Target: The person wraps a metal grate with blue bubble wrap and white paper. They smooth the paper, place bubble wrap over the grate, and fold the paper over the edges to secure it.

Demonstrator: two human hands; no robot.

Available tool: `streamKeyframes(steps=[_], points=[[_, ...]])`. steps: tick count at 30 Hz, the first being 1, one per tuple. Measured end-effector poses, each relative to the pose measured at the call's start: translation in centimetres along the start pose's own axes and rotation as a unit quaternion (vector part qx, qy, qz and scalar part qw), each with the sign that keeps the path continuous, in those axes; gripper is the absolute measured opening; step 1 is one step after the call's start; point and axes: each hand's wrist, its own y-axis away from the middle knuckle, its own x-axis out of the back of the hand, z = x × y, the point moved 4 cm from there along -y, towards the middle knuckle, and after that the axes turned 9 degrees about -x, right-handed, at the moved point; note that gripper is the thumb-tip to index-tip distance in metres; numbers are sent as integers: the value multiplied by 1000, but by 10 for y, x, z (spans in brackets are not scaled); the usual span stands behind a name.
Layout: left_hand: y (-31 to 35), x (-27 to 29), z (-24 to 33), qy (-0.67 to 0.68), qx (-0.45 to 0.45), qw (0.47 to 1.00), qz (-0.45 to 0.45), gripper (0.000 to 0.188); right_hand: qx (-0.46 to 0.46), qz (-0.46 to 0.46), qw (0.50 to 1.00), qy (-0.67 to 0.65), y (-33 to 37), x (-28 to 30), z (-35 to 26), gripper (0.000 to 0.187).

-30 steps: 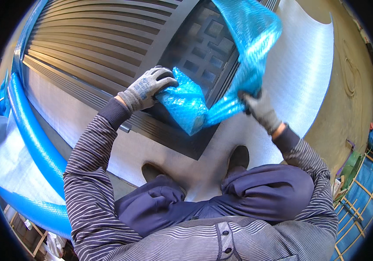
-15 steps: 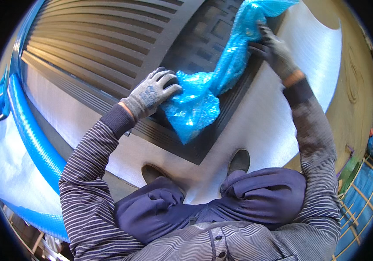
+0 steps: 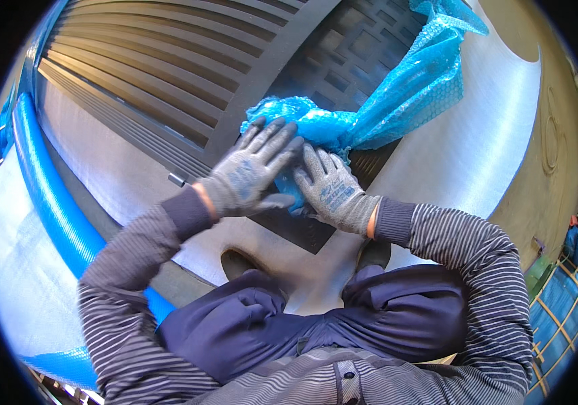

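Observation:
Both my hands wear grey knit gloves with dark fingertips, and they lie side by side over a strip of blue bubble wrap (image 3: 407,88). My left hand (image 3: 247,174) has its fingers stretched out across the near left part of the wrap. Next to it my right hand (image 3: 335,190) rests on the wrap with its fingers extended, the tips close to the left fingers. Crumpled wrap shows past and between the hands. Beneath is the corner of a dark panel (image 3: 295,233) with slats and a cut-out lattice (image 3: 346,54); the hands hide part of that corner.
White foam sheeting (image 3: 478,142) lies under and around the panel. A long blue roll or tube (image 3: 49,182) curves along the left. At the lower right is a blue bundle with a wooden lattice (image 3: 559,317). My shoes (image 3: 238,263) stand close to the panel's near corner.
My right hand has come from the wrap's far right end to beside my left hand. The wrap's far end has spread to the right, and its near part is gathered under my hands.

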Motion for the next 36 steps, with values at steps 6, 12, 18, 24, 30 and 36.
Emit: streamKeyframes(steps=[6, 12, 18, 24, 30, 36], points=[[4, -45, -6, -18, 9, 991, 135, 105, 21, 30, 998, -48, 14, 6, -12, 91], [-9, -9, -14, -109, -56, 988, 89, 110, 101, 101, 989, 38, 9, 13, -9, 55], [-3, -41, -25, 4, 10, 989, 146, 126, 145, 119, 982, 17, 8, 2, -11, 35], [-17, -39, -27, -70, -85, 992, 68, 113, 116, 4, 993, 37, -7, -7, -20, 31], [-10, -11, -12, -91, -16, 992, 88, 110, 85, -38, 995, 32, 1, 40, -33, 54], [24, -30, 38, 2, 62, 983, 172, 103, 17, 223, 972, -72, -35, 85, 8, 44]])
